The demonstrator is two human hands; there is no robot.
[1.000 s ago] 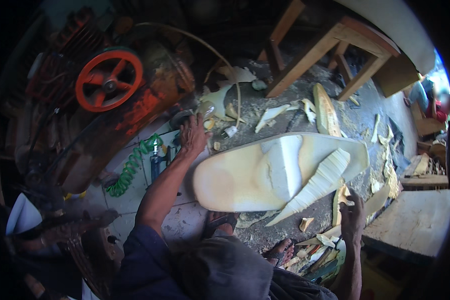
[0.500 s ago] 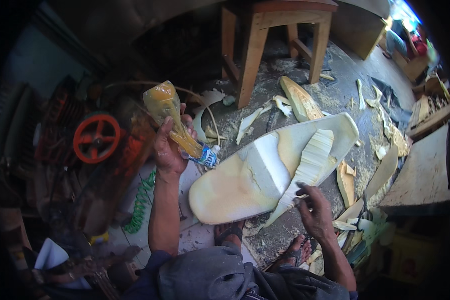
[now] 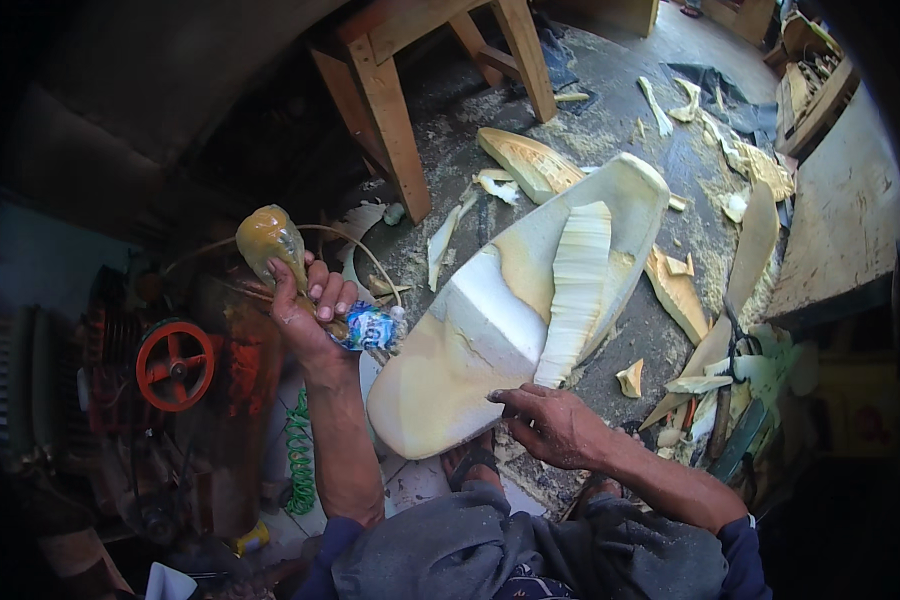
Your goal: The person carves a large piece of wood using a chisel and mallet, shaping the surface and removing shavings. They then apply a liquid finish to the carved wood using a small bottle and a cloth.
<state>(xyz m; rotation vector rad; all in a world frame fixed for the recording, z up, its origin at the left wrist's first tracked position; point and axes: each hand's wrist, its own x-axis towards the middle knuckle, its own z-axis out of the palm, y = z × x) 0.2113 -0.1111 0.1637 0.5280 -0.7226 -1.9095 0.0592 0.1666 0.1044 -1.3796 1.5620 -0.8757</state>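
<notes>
1. The foam [image 3: 440, 375] lies low in front of the person: a long, moulded slab, rounded at its near end and blunter at its far one. Its skin is matte cream, mottled with tan, and a whiter raised step crosses its middle beside a ragged seam.
2. On the foam, toward its right edge, rests a strip [image 3: 578, 280], pale, pleated crosswise and tapering toward the near end.
3. Left of the foam, the left hand [image 3: 310, 305] has its grip clamped around a bottle [image 3: 268, 235] of glossy, crumpled clear plastic. Amber matter shows inside the bulging upper end; a blue-and-white label wraps the lower part, which points toward the foam.
4. Over the foam's near right edge is the right hand [image 3: 550, 425], its grip apart, index finger outstretched and the others loosely curled. Whether the fingertip touches the surface, I cannot tell.
5. Beyond the foam and to its right, rough, wedge-shaped offcuts [image 3: 675, 290] lie on the grey, crumb-strewn floor [image 3: 620, 335].
6. Farther past the foam's left side stands a stool [image 3: 388, 140] with square wooden legs.
7. Well left of the foam are a red spoked wheel [image 3: 175, 366] and a coiled green hose [image 3: 300, 455].
</notes>
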